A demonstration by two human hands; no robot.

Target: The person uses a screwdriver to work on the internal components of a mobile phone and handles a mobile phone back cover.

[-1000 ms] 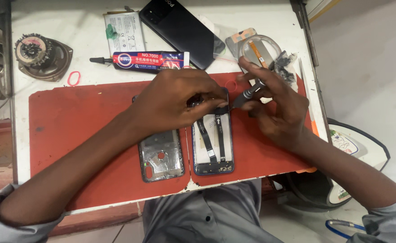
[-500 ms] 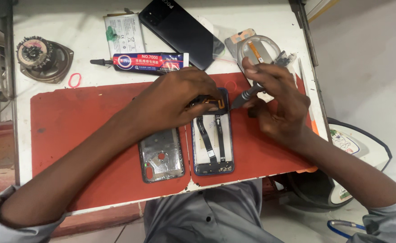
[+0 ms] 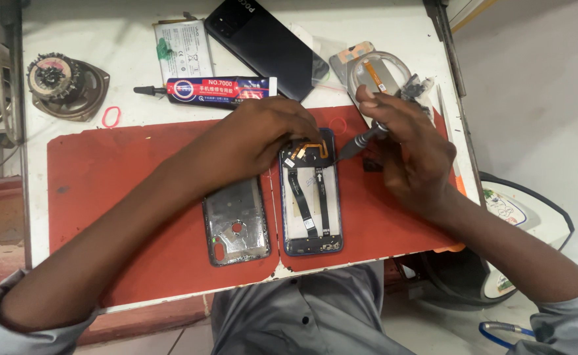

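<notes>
An opened phone body [image 3: 311, 210] with black flex cables lies on a red mat [image 3: 118, 190]. My left hand [image 3: 263, 135] rests over its top end, fingers pressing on the upper part near an orange flex. My right hand [image 3: 410, 148] holds a small dark screwdriver [image 3: 361, 141], its tip angled down-left onto the phone's upper right corner. A detached grey back cover [image 3: 236, 222] lies just left of the phone body.
Behind the mat lie a black phone [image 3: 266, 46], a glue tube [image 3: 220, 89], a flat battery [image 3: 182, 56], a round speaker [image 3: 62, 82], a pink rubber band [image 3: 111, 117] and a clear dish of parts [image 3: 378, 72]. The table's right edge drops to the floor.
My right hand has shifted slightly, bringing the screwdriver tip lower onto the phone's top corner. The left hand stays over the phone's upper end.
</notes>
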